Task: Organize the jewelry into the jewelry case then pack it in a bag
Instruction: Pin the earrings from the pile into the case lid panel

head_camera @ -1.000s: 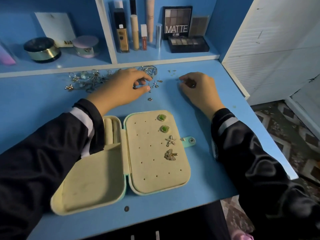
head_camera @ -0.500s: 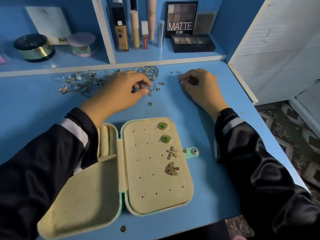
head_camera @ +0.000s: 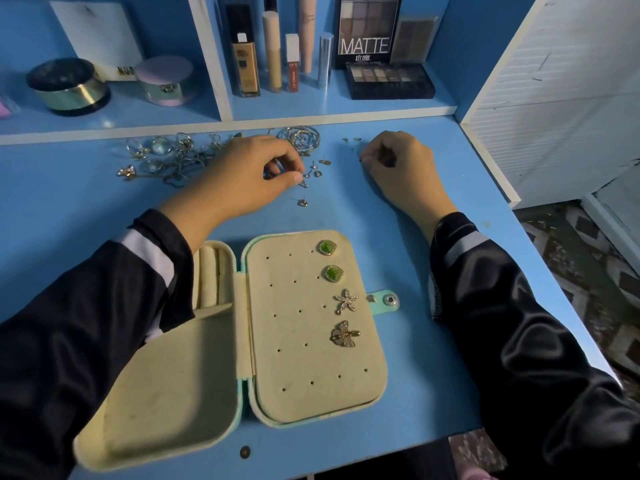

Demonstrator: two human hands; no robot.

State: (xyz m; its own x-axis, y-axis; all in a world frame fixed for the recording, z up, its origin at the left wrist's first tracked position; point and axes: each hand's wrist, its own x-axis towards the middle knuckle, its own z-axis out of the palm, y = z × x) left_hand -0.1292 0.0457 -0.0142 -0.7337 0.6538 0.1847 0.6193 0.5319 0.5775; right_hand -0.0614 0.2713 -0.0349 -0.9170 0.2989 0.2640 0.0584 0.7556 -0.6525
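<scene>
Caught it mid first step: loading earrings, bag stage not started, no bag in view. Found jewelry case [head_camera: 304, 362] open flat on the near part of the blue desk [head_camera: 69, 209], between the two forearms. Counted four pieces pinned down the right column of its hole panel: two green studs [head_camera: 326, 247], flower earring [head_camera: 346, 300], butterfly earring [head_camera: 344, 335]. Noted most holes unfilled. Saw left hand [head_camera: 242, 178] curled over the loose studs [head_camera: 313, 171] beyond the case, thumb and forefinger apparently pinching one of them. Saw right hand [head_camera: 398, 168] well apart from it, fingers curled in, tips on the desk just beside tiny earring bits [head_camera: 351, 140]; couldn't tell whether anything was gripped. Noted ring-and-chain pile [head_camera: 166, 154] and bangles [head_camera: 299, 136] at the back edge, not yet cased. Judged next move: carry the stud to the panel, line its post up with a free hole, push straight in. Rated it fiddly: thin post, easy to drop.
</scene>
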